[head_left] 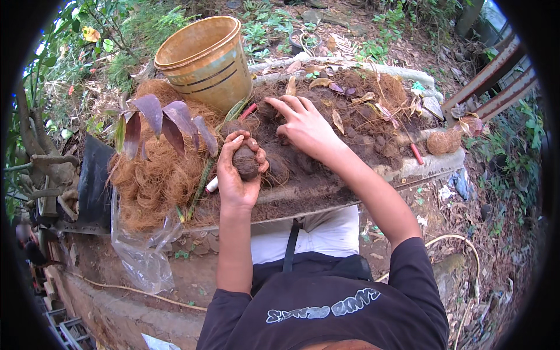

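My left hand [236, 185] is cupped upward with its fingers curled round a dark brown soil ball [246, 163]. To the right, my right hand [307, 128] reaches over a heap of dark soil [297, 157], fingers apart and their tips at the soil. Nothing shows in its grasp; part of the palm side is hidden. Left of the ball lies a plant with purple leaves [149, 114], over a pile of brown coconut fibre [154, 175]. A long green stem runs close beside my left hand. Against the soil rests a red stick-like piece [249, 111].
A rusty-coloured bucket [224, 76] stands at the back on the slab. A fibre-wrapped ball [444, 142] and a red handle [416, 153] lie at the right. Clear plastic [143, 256] hangs over the front edge; a hose [475, 256] loops on the ground. Rusty bars [490, 76] slant at far right.
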Motion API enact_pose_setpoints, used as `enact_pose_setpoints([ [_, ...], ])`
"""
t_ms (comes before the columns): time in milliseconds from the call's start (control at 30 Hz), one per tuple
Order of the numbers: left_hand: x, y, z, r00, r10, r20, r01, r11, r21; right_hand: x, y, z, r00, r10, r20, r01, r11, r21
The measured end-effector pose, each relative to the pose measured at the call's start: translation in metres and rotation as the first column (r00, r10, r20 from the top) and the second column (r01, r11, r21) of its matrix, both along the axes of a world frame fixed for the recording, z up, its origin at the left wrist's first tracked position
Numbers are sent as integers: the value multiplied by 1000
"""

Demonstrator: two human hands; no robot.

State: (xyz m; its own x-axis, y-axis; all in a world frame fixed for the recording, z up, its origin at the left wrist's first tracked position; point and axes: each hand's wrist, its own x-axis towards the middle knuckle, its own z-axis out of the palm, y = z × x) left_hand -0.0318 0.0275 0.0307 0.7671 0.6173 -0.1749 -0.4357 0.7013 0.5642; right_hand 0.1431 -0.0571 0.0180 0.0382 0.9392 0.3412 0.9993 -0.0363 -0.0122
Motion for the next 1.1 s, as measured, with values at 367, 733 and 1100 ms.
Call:
enact_pose_setpoints([
  [367,5,-20,0,998,-38,-56,44,993,111,23,-41,1,797,30,-603,135,965,226],
  [733,28,-37,3,935,12,-356,148,896,418,23,-57,9,288,5,-958,346,932,109],
  [1100,46,-23,8,886,219,-408,42,840,541,28,-44,14,153,53,-987,464,878,119],
])
